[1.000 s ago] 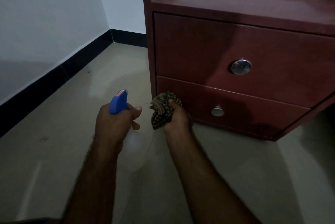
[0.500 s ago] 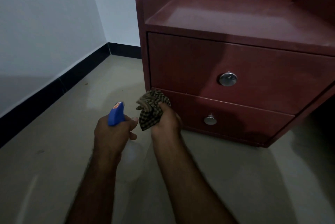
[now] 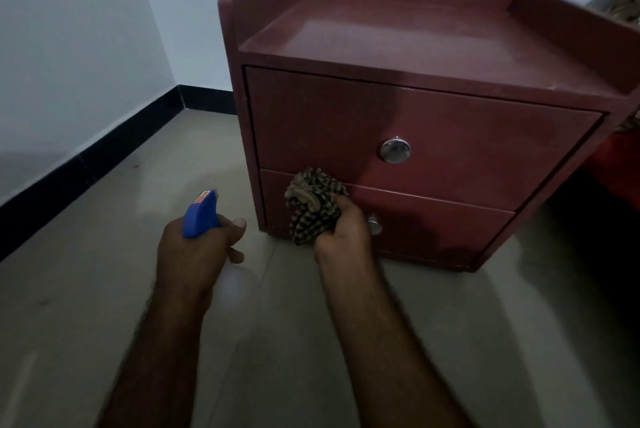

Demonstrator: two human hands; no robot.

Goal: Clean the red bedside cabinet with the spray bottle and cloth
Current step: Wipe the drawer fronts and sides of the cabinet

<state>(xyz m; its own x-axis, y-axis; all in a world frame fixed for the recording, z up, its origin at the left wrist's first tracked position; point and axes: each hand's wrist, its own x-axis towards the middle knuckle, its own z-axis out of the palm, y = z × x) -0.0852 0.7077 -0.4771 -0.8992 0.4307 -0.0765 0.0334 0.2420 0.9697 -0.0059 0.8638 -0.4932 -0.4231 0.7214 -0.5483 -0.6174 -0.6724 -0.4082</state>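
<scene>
Skirting board (image 3: pixel 86 157), black, along the foot of a pale wall (image 3: pixel 69 47), far left; grey tiled floor (image 3: pixel 277 341) underneath.

Left hand (image 3: pixel 194 254): fingers curled round the neck of the spray bottle (image 3: pixel 199 216), thumb stretched forward. Blue trigger head stands above the knuckles, and the pale bottle body shows dimly below the fist. Held in the air, left of the cabinet and apart from it.

Right hand (image 3: pixel 343 233): closed in a fist round the cloth (image 3: pixel 311 206), a brown-and-black checked rag, bunched, bulging above and left of the fingers. Cloth sits in front of the left part of the lower drawer, at the seam between the two drawers. Contact with the drawer face cannot be told.

Red bedside cabinet (image 3: pixel 433 137): on the floor before the back wall, two drawers shut, raised rim round the top.

Upper knob (image 3: pixel 395 150): round, metal, in full view.

Lower knob (image 3: pixel 374 226): partly hidden behind the right hand.

Patterned fabric (image 3: pixel 627 5): far right edge, behind the cabinet.
</scene>
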